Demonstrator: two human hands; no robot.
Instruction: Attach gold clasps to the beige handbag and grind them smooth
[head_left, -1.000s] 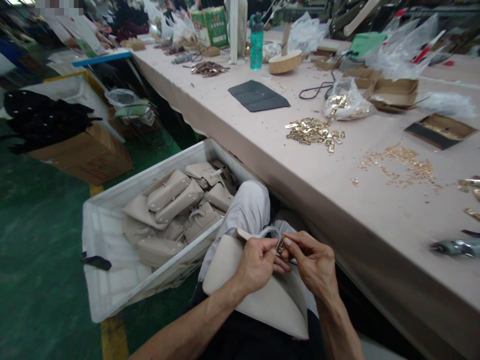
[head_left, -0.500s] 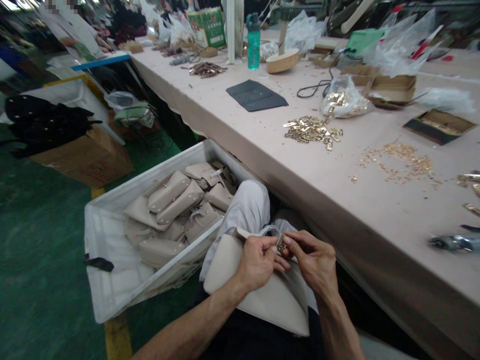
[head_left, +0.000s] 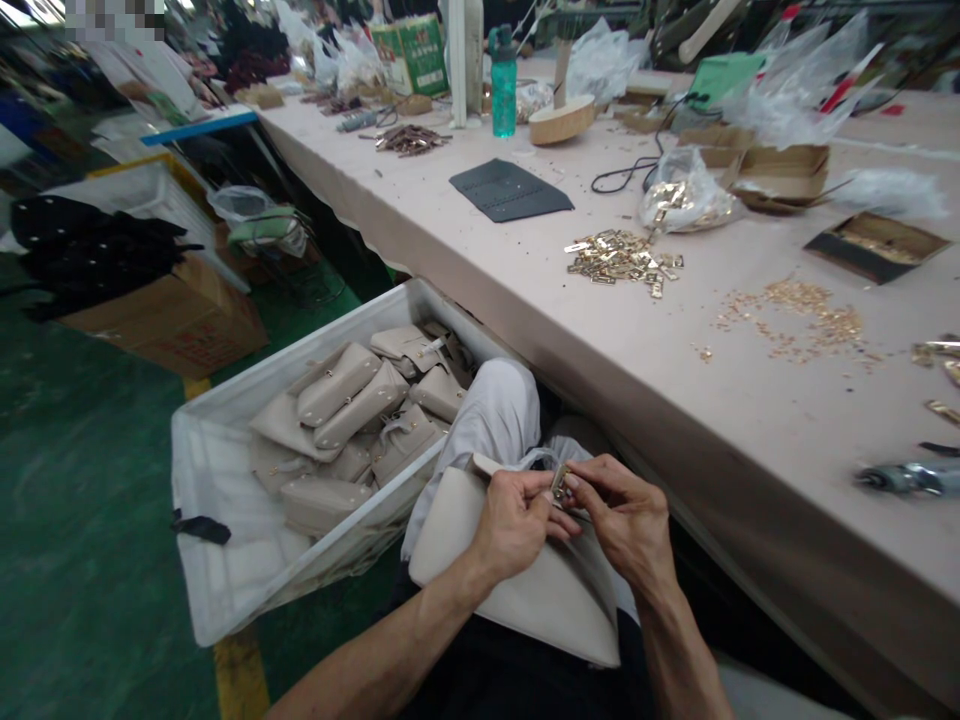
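Note:
A beige bag (head_left: 540,598) lies across my lap. Over its upper edge, my left hand (head_left: 517,520) is closed with thumb and fingers on a small gold metal piece (head_left: 559,482). From the right, my right hand (head_left: 626,510) pinches the same gold piece, its fingertips close to those of my left hand. A pale strap shows just behind the fingers. How the piece meets the bag is hidden by my fingers.
Left of my knee stands a white bin (head_left: 247,590) with several beige bags (head_left: 341,385). On the table (head_left: 600,350) are a pile of gold plates (head_left: 622,260), scattered small gold parts (head_left: 814,320), a dark sheet (head_left: 510,190) and a metal tool (head_left: 911,478) at the right.
My right hand has shifted very slightly, and the gold piece is tilted a little differently between my fingers. The bag lies almost as before.

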